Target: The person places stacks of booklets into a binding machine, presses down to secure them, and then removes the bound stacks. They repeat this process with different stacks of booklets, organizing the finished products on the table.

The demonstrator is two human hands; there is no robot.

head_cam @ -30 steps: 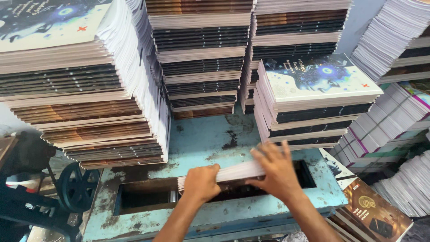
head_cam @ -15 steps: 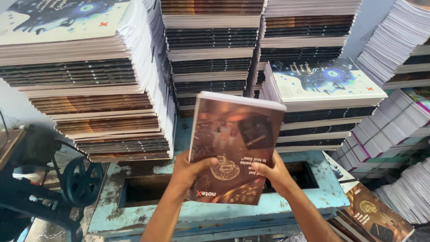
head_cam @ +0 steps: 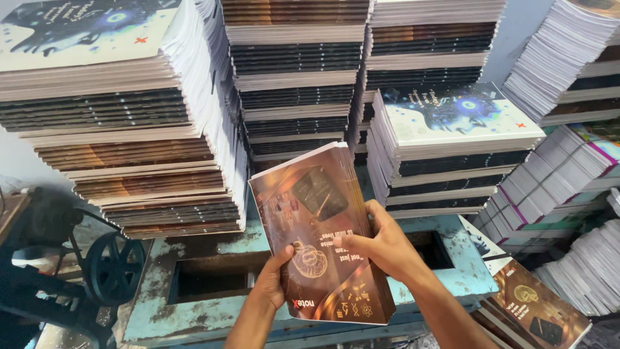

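Observation:
A thin bundle of brown-covered notebooks is held up over the worn turquoise machine table, cover facing me and tilted to the left. My left hand grips its lower left edge from underneath. My right hand grasps its right edge, thumb across the cover. Below the bundle the table's dark rectangular slot lies open.
Tall stacks of notebooks wall the table at left, at the back and at right. More brown notebooks lie at lower right. A black machine wheel stands at lower left.
A second ago both hands pressed the bundle flat at the slot. They have since lifted it upright, and it now tilts left with my right hand moved to its right edge.

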